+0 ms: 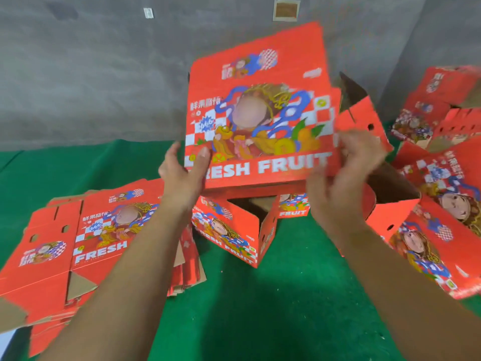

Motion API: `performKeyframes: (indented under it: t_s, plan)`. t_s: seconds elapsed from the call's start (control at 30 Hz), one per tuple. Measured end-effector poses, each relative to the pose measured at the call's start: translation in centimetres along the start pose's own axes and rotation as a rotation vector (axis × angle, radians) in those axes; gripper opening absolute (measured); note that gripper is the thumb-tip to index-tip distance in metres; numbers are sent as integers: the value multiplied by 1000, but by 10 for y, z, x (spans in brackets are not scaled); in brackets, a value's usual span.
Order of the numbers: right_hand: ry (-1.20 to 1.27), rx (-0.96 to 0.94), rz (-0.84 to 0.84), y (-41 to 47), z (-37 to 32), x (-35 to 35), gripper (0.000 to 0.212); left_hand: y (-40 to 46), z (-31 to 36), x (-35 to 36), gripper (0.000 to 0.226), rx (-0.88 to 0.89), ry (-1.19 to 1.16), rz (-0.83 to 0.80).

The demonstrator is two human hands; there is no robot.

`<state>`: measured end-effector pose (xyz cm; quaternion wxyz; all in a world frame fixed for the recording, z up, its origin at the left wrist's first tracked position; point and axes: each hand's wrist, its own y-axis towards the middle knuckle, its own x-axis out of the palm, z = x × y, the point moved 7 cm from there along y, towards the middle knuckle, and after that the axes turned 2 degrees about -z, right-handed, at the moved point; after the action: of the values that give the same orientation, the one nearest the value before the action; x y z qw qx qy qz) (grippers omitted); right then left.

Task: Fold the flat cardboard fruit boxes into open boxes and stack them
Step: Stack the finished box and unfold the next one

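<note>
Both arms outstretched; left hand (182, 165) and right hand (343, 173) fingers clamped on raised box (260, 121)

A bare grey concrete wall (91, 74) rises behind a green floor covering (286, 295), with two small plates (285, 10) fixed high up.

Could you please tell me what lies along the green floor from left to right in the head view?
Pile of flat red cardboard boxes → open folded red box → heap of folded red boxes.
</note>
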<state>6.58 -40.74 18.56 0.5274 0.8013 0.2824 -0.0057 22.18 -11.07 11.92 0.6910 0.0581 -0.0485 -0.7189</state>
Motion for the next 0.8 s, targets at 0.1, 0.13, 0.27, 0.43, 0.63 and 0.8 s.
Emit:
performKeyframes:
  t_s: [0.1,0.13,0.27,0.43,0.63,0.8]
  plan:
    - [103,275,-308,-63,-16,57,67,13,-33,0,76,-127,193,-11]
    - [105,354,-407,-79,-11,72,71,17,-34,5,59,-83,253,-29]
    - [38,336,-432,-78,0,83,81,36,-29,12,30,30,375,-82]
    - [5,307,-643,-104,-5,103,101,33,-37,19,19,61,600,-102]
    - [205,479,-373,-92,-2,94,83,17,-29,36,85,55,325,-79]
    - [555,877,-356,-83,18,107,123,16,-52,19,62,-447,-269,122]
